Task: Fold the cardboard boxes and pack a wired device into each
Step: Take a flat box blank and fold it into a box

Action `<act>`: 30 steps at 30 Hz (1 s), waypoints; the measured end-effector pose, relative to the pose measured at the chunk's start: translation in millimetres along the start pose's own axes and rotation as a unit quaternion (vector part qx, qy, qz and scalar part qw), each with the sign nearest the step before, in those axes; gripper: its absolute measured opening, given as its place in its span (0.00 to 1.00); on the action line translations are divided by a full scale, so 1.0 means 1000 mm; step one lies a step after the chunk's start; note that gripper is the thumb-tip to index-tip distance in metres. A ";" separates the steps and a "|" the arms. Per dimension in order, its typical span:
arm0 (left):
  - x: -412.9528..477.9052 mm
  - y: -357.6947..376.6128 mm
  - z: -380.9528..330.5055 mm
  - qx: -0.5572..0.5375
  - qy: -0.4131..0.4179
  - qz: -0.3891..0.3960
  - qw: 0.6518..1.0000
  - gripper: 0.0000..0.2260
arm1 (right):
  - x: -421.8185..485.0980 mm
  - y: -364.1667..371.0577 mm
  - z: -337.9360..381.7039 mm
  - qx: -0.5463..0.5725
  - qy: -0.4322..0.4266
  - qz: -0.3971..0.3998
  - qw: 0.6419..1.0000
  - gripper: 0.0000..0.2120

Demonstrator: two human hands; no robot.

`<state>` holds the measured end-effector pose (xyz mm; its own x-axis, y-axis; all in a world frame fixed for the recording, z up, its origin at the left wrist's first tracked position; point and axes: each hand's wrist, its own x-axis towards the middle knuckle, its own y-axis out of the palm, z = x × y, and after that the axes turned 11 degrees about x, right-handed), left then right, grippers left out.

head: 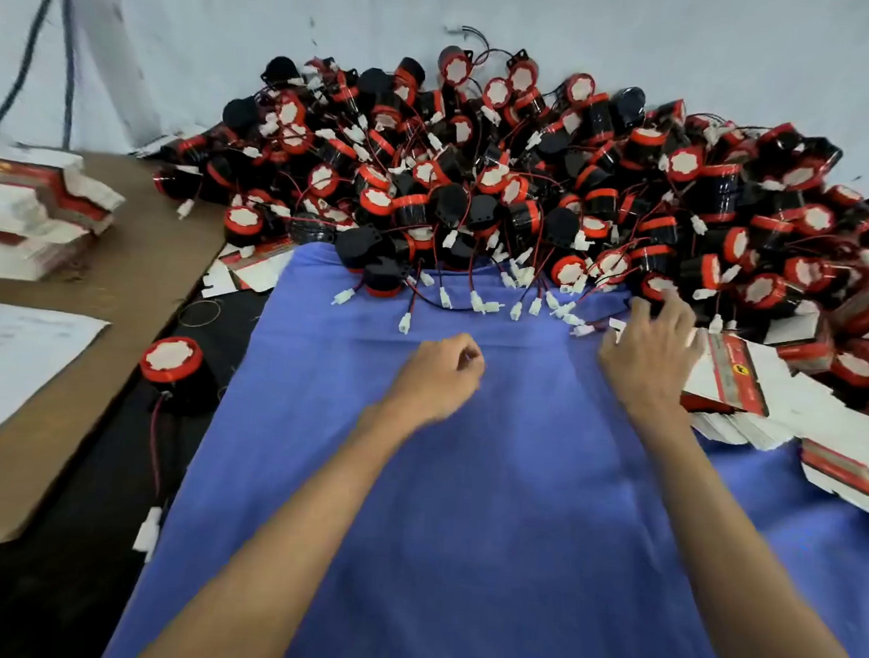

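- Two bare forearms reach forward over a blue cloth that covers the middle of the work surface.
- Left grip hovers above the cloth with its fingers curled in and the thumb against the forefinger; nothing shows inside it.
- Right grip is wide, fingers spread, at the cloth's right edge. Its fingertips reach the foot of the pile, touching or just short of one device; blur hides which.
- That pile of black-and-red wired devices, far too many to count, fills the far side from left to right, banked against a white sheet wall.
- At least ten white plugs on red and black wires trail from the pile onto the cloth, lying between the two grips and the devices.
- One lone device sits apart, left of the cloth, its wire running toward the camera.
- Flat boxes, red and white, lie in a loose heap just beside the right grip, partly under its palm side.
- One more stack of flats rests on the brown desk at far left, well apart from both grips, with one white paper nearer the camera.
- Two dark cables hang down the wall at upper left.
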<state>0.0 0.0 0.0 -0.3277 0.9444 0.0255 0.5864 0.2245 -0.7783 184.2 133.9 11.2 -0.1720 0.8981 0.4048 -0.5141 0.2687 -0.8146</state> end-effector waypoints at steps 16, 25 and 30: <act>0.015 0.018 0.038 0.009 0.040 -0.100 0.994 0.10 | -0.023 0.014 -0.009 0.104 -0.302 -0.351 0.880 0.16; 0.011 0.007 0.032 -0.358 0.013 -0.098 0.928 0.14 | -0.070 0.043 0.063 0.188 -0.545 -0.081 0.813 0.09; 0.014 0.008 0.035 -0.294 0.014 -0.108 0.950 0.11 | -0.080 0.040 0.059 0.263 -0.454 0.057 0.850 0.16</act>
<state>-25.9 6.6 -28.0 -0.4717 0.8657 0.1676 0.8231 0.5005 -0.2683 128.1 51.9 -29.1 -0.6994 0.2059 0.6845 -0.7148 -0.2091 -0.6674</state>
